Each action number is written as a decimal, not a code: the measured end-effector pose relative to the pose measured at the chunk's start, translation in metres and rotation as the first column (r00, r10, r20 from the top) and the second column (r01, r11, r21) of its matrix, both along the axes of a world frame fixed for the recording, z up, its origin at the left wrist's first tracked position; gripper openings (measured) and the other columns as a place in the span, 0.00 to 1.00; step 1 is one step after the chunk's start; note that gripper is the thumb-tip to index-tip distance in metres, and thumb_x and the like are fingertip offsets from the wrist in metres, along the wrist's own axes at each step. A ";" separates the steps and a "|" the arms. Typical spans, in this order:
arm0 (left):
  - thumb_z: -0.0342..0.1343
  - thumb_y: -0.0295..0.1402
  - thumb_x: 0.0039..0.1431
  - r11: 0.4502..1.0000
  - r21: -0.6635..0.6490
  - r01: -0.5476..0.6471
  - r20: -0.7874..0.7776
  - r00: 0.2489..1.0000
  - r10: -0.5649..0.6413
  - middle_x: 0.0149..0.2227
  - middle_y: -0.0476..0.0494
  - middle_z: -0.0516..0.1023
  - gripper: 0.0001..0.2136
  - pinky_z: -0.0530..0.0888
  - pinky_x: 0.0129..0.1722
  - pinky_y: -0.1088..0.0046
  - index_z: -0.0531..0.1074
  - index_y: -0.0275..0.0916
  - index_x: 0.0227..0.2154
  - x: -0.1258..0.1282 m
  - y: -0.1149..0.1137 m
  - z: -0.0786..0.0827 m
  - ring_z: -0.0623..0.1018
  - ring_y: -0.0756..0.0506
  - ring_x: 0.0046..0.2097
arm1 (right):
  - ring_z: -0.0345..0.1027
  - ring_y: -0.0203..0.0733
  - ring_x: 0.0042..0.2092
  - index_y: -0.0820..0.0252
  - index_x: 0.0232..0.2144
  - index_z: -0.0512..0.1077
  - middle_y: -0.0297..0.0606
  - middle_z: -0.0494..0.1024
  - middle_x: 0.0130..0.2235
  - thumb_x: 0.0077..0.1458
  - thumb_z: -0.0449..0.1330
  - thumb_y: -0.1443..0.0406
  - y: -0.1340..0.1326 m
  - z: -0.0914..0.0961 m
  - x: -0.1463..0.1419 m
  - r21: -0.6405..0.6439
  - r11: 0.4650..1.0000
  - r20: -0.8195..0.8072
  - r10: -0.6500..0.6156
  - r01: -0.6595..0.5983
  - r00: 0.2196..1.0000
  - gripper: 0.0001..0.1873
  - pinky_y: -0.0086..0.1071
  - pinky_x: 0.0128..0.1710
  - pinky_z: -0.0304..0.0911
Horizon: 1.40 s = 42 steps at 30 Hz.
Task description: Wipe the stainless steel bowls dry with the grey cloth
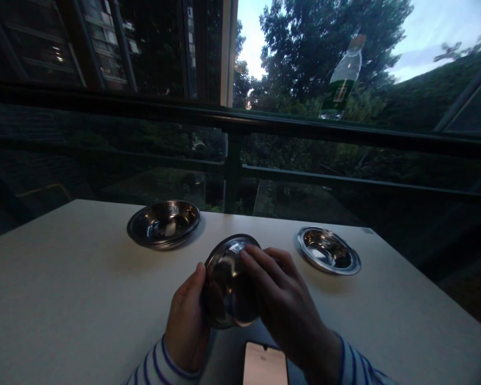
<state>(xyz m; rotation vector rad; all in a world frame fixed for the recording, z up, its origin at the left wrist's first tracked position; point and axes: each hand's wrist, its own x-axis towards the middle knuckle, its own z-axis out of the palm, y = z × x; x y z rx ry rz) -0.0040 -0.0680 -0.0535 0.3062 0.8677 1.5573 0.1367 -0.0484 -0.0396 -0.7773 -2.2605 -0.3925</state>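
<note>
Both my hands hold a shiny steel bowl (pixel 227 283) tilted on its side above the white table (pixel 64 299), its underside turned toward me. My left hand (pixel 186 323) grips its left rim, thumb up along the edge. My right hand (pixel 286 307) lies over the right side, fingers curled onto the bowl's base. To the far left, a stack of steel bowls (pixel 163 223) rests on the table. A single small steel bowl (pixel 328 250) sits to the right.
A phone (pixel 264 364) with a lit screen lies at the table's near edge between my striped sleeves. Beyond the table runs a dark railing (pixel 232 160) with glass, trees behind. A plastic bottle (pixel 342 77) stands on the rail at upper right.
</note>
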 end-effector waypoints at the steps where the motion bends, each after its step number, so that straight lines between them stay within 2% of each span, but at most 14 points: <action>1: 0.57 0.37 0.50 1.000 -0.022 0.009 0.023 1.000 -0.008 0.31 0.38 0.80 0.16 0.75 0.36 0.67 0.74 0.29 0.39 0.000 0.001 0.000 0.79 0.41 0.36 | 0.56 0.48 0.49 0.69 0.52 0.64 0.48 0.68 0.52 0.57 0.49 0.71 -0.001 -0.001 -0.001 0.008 1.000 0.010 0.017 -0.017 1.000 0.19 0.41 0.43 0.64; 4: 0.53 0.36 0.54 0.991 -0.116 0.071 0.102 0.993 -0.059 0.31 0.37 0.80 0.16 0.75 0.38 0.65 0.72 0.29 0.42 -0.002 0.003 0.002 0.79 0.41 0.36 | 0.57 0.48 0.48 0.63 0.47 0.69 0.41 0.69 0.52 0.57 0.50 0.70 -0.007 -0.006 -0.007 0.071 0.981 0.097 0.174 -0.181 0.980 0.16 0.39 0.38 0.64; 6: 0.50 0.35 0.57 0.986 -0.140 0.087 0.134 0.989 -0.068 0.30 0.36 0.80 0.17 0.75 0.39 0.64 0.71 0.28 0.43 -0.005 0.005 0.002 0.79 0.40 0.36 | 0.58 0.47 0.47 0.61 0.45 0.70 0.38 0.69 0.52 0.58 0.51 0.69 -0.008 -0.006 -0.008 0.059 0.969 0.137 0.228 -0.238 0.964 0.14 0.38 0.37 0.64; 9: 0.47 0.35 0.59 0.991 -0.102 0.082 0.141 0.988 -0.067 0.32 0.35 0.80 0.18 0.75 0.40 0.62 0.69 0.28 0.46 -0.007 0.007 0.000 0.79 0.40 0.38 | 0.56 0.48 0.49 0.64 0.51 0.65 0.41 0.67 0.53 0.57 0.52 0.70 -0.005 -0.003 -0.003 -0.027 0.995 0.108 0.098 -0.095 0.989 0.18 0.40 0.42 0.62; 11: 0.46 0.36 0.59 0.991 -0.095 0.096 0.141 0.987 -0.082 0.32 0.34 0.80 0.18 0.75 0.41 0.61 0.69 0.27 0.47 -0.008 0.009 -0.002 0.79 0.40 0.38 | 0.55 0.49 0.49 0.66 0.52 0.63 0.45 0.67 0.53 0.55 0.53 0.71 -0.003 -0.002 0.001 -0.051 0.999 0.100 0.002 0.003 0.995 0.21 0.41 0.42 0.62; 12: 0.46 0.36 0.59 0.990 -0.101 0.100 0.141 0.986 -0.085 0.32 0.34 0.80 0.19 0.75 0.41 0.61 0.69 0.27 0.47 -0.009 0.009 -0.003 0.79 0.39 0.38 | 0.56 0.49 0.49 0.67 0.52 0.63 0.45 0.67 0.53 0.55 0.53 0.71 -0.003 -0.002 0.001 -0.044 0.999 0.114 0.002 0.003 0.993 0.21 0.42 0.41 0.63; 16: 0.45 0.35 0.60 0.990 -0.119 0.077 0.146 0.988 -0.059 0.30 0.35 0.80 0.18 0.75 0.41 0.61 0.68 0.26 0.47 -0.010 0.012 -0.003 0.79 0.40 0.38 | 0.58 0.49 0.46 0.65 0.52 0.63 0.41 0.67 0.53 0.57 0.49 0.69 -0.008 -0.002 -0.001 -0.007 0.990 0.202 0.139 -0.140 0.970 0.20 0.40 0.36 0.64; 21: 0.45 0.34 0.60 0.992 -0.102 0.079 0.167 0.984 -0.061 0.33 0.35 0.81 0.18 0.75 0.42 0.62 0.68 0.27 0.47 -0.009 0.012 -0.002 0.79 0.40 0.38 | 0.56 0.49 0.47 0.68 0.50 0.65 0.45 0.68 0.51 0.55 0.51 0.72 -0.008 0.001 0.000 -0.060 0.998 0.148 0.030 -0.022 0.988 0.18 0.40 0.42 0.64; 24: 0.45 0.33 0.60 0.990 -0.126 0.066 0.126 0.991 -0.050 0.32 0.33 0.81 0.18 0.74 0.42 0.60 0.68 0.24 0.47 -0.009 0.012 -0.004 0.79 0.38 0.39 | 0.57 0.50 0.47 0.68 0.50 0.64 0.46 0.68 0.50 0.55 0.50 0.71 -0.011 0.001 0.001 -0.054 0.992 0.196 0.119 -0.110 0.973 0.19 0.40 0.40 0.65; 26: 0.45 0.33 0.60 0.992 -0.102 0.068 0.128 0.990 -0.055 0.33 0.32 0.80 0.19 0.74 0.43 0.59 0.67 0.24 0.48 -0.010 0.012 -0.005 0.78 0.38 0.40 | 0.57 0.50 0.47 0.68 0.50 0.65 0.46 0.67 0.50 0.55 0.50 0.72 -0.013 0.002 0.002 -0.043 0.992 0.202 0.123 -0.117 0.972 0.19 0.40 0.40 0.65; 31: 0.45 0.34 0.60 0.994 -0.072 0.087 0.163 0.984 -0.075 0.37 0.32 0.80 0.20 0.71 0.48 0.59 0.65 0.26 0.51 -0.011 0.013 -0.008 0.77 0.38 0.44 | 0.56 0.51 0.49 0.72 0.49 0.65 0.52 0.66 0.50 0.54 0.50 0.75 -0.008 0.010 0.008 -0.034 0.998 0.094 -0.045 0.048 0.995 0.19 0.43 0.43 0.64; 39: 0.47 0.34 0.59 0.995 -0.069 0.076 0.169 0.984 -0.064 0.37 0.32 0.80 0.20 0.72 0.46 0.60 0.67 0.26 0.49 -0.009 0.010 -0.002 0.77 0.38 0.43 | 0.57 0.53 0.48 0.74 0.50 0.65 0.54 0.67 0.48 0.54 0.49 0.75 -0.013 0.009 0.006 0.041 0.998 0.090 -0.044 0.041 0.995 0.20 0.44 0.42 0.64; 42: 0.48 0.35 0.58 0.992 -0.083 0.096 0.188 0.979 -0.079 0.36 0.34 0.80 0.19 0.73 0.45 0.60 0.69 0.28 0.48 -0.007 0.010 -0.002 0.78 0.38 0.43 | 0.58 0.52 0.46 0.71 0.48 0.67 0.51 0.68 0.48 0.55 0.49 0.73 -0.015 0.006 0.000 0.057 0.998 0.134 0.019 -0.027 0.991 0.18 0.43 0.40 0.65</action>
